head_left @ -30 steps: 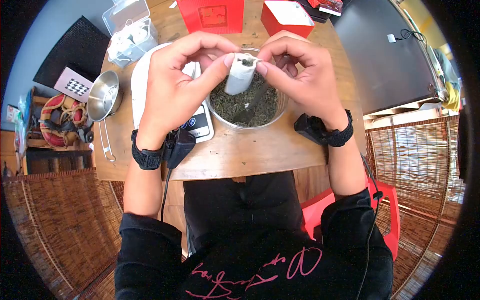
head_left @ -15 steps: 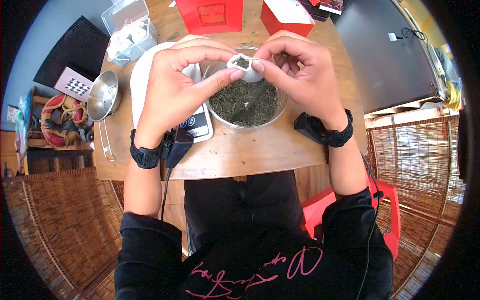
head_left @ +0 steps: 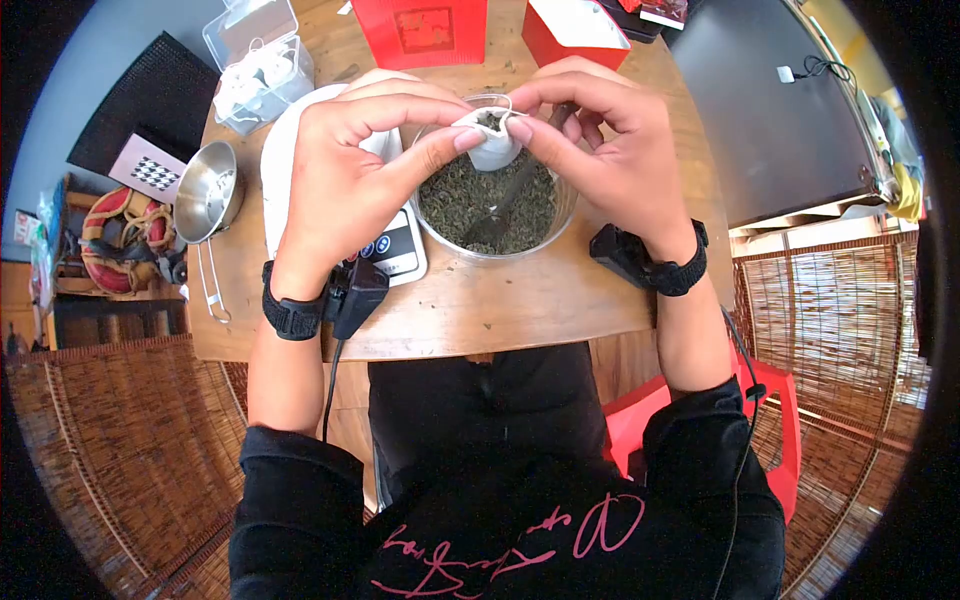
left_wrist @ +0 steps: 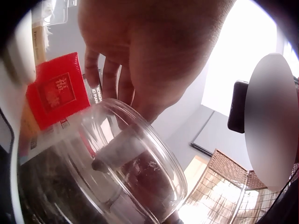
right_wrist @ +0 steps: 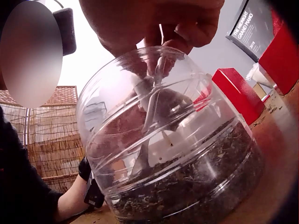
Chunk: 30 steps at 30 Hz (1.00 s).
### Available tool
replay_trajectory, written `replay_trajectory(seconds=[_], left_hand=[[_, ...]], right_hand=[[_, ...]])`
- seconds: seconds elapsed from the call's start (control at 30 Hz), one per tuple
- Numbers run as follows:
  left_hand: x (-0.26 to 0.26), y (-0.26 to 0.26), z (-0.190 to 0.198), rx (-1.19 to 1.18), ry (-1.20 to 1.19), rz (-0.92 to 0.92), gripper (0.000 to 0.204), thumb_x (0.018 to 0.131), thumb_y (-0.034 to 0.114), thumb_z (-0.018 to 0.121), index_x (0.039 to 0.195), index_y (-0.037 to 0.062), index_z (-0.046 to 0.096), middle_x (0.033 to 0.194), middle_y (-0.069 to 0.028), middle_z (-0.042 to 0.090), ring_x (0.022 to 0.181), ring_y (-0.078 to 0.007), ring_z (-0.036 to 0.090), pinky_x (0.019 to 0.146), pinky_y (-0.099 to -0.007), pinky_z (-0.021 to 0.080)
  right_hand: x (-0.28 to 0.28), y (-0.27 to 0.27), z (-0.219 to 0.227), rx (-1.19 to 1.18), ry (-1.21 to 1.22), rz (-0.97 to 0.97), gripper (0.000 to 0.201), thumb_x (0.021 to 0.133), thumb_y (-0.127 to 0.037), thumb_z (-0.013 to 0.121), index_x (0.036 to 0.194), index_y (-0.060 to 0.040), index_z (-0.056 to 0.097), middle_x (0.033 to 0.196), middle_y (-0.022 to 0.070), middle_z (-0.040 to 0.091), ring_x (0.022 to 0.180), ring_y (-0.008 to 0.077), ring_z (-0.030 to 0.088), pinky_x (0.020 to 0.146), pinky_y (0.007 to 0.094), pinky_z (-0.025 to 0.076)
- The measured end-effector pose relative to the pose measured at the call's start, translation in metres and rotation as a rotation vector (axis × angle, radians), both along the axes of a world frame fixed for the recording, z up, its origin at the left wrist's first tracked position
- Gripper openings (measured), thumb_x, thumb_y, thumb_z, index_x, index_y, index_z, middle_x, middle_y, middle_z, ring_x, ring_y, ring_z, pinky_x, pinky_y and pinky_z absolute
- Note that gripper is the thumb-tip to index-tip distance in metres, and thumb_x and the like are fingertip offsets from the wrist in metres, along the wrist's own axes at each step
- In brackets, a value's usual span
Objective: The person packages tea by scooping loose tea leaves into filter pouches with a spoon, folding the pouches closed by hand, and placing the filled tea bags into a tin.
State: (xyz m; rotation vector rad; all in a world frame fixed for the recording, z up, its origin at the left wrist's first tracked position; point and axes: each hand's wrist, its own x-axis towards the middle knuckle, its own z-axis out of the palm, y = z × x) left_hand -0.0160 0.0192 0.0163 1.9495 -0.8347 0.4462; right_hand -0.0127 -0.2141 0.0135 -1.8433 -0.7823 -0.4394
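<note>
A small white tea bag (head_left: 494,153) hangs upright over the clear plastic tub (head_left: 498,256), its mouth up and dark leaf bits showing inside. My left hand (head_left: 345,165) pinches the near left of its rim between thumb and fingers. On the other side, my right hand (head_left: 630,150) pinches the rim with thumb and index finger, beside a thin string. Below lie dried green-brown leaves (head_left: 450,205). A dark spoon (head_left: 512,195) leans in them, its handle rising behind the right fingers. The right wrist view shows this spoon (right_wrist: 148,116) through the tub wall.
A white kitchen scale (head_left: 405,258) sits left of the tub. Farther left are a steel pan (head_left: 208,190) and an open clear box (head_left: 265,85) of white, stringed bags. Two red boxes, one with a square emblem (head_left: 425,32) and one open-topped (head_left: 570,38), stand behind.
The tea bag first stood tilted with its side showing, then its mouth turned toward the head camera and was spread wide. Now the mouth is narrower and slightly puckered. Both hands kept their pinch.
</note>
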Motion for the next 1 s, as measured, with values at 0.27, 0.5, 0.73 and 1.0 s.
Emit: replay_trajectory(seconds=[0.27, 0.5, 0.73, 1.0], left_hand=[[-0.001, 0.001, 0.002, -0.033, 0.017, 0.076, 0.015, 0.083, 0.005, 0.081, 0.097, 0.0005, 0.078, 0.097, -0.0111, 0.076, 0.093, -0.0194, 0.07, 0.084, -0.0317, 0.053], [-0.002, 0.003, 0.004, -0.004, 0.0, 0.02, 0.01, 0.083, 0.003, 0.08, 0.093, 0.001, 0.078, 0.096, -0.0103, 0.076, 0.092, -0.0194, 0.07, 0.084, -0.0321, 0.053], [0.001, 0.005, 0.003, -0.016, -0.064, 0.024, 0.006, 0.083, 0.002, 0.08, 0.089, 0.0001, 0.078, 0.093, -0.0108, 0.076, 0.088, -0.0208, 0.07, 0.081, -0.0323, 0.053], [0.001, 0.002, 0.0, 0.005, -0.074, -0.024, 0.008, 0.082, 0.003, 0.08, 0.089, 0.0002, 0.078, 0.092, -0.0106, 0.076, 0.087, -0.0202, 0.069, 0.082, -0.0327, 0.052]], right_hand=[[0.001, -0.004, 0.002, -0.004, -0.011, -0.038, 0.011, 0.085, -0.009, 0.079, 0.093, -0.0011, 0.076, 0.085, 0.0013, 0.07, 0.059, 0.0036, 0.045, 0.052, 0.0216, 0.036], [0.002, -0.005, 0.0, -0.005, -0.032, -0.054, 0.012, 0.085, -0.009, 0.079, 0.092, -0.0001, 0.076, 0.083, 0.003, 0.07, 0.059, 0.004, 0.046, 0.052, 0.0221, 0.035], [0.002, -0.005, 0.003, -0.036, -0.052, -0.079, 0.011, 0.085, -0.007, 0.079, 0.092, 0.0008, 0.075, 0.08, 0.0029, 0.069, 0.058, 0.0048, 0.046, 0.051, 0.0228, 0.035], [0.0, -0.005, 0.006, -0.075, -0.019, -0.063, 0.01, 0.085, -0.008, 0.079, 0.091, -0.0003, 0.075, 0.081, 0.0036, 0.07, 0.058, 0.0057, 0.047, 0.052, 0.024, 0.038]])
